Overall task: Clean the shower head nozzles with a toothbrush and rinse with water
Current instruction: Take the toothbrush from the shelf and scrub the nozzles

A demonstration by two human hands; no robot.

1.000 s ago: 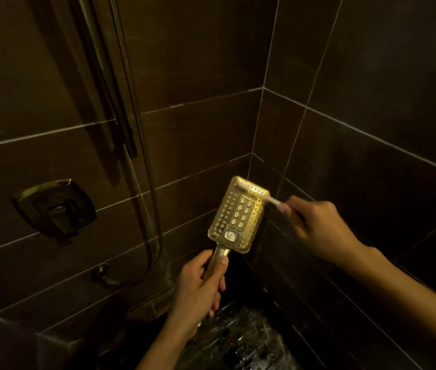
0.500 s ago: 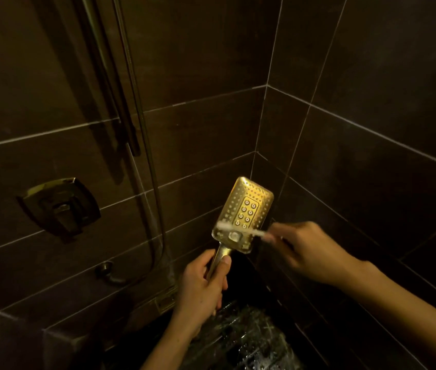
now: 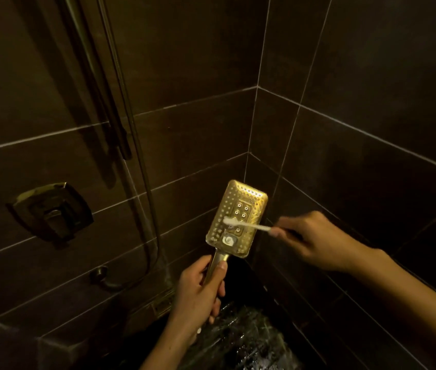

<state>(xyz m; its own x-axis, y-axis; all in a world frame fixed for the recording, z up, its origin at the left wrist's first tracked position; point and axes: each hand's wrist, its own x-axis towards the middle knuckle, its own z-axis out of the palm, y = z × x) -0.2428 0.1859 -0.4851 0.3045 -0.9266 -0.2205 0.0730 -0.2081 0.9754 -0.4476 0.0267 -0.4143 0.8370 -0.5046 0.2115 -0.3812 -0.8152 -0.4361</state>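
Tiled wall (image 3: 190, 134) corner behind the head; hose (image 3: 142, 198) hangs to its left. Shower head (image 3: 237, 217) held upright, nozzle face toward the camera, so every hole is reachable. Left hand (image 3: 198, 297) clamped round the handle below the head, steadying it. Right hand (image 3: 318, 241) pinches the toothbrush (image 3: 246, 225), bristles lying across the head's middle nozzles.

A single wide-angle camera worn on the person's head looks forward and down into the corner of a dark-tiled shower, close enough that both forearms enter from the bottom edge. The left hand (image 3: 198, 295) and right hand (image 3: 318, 241) sit low and centre, the wall valve (image 3: 51, 212) at left. Straight grout lines bow toward the frame's edges. No second view is available for overlap.
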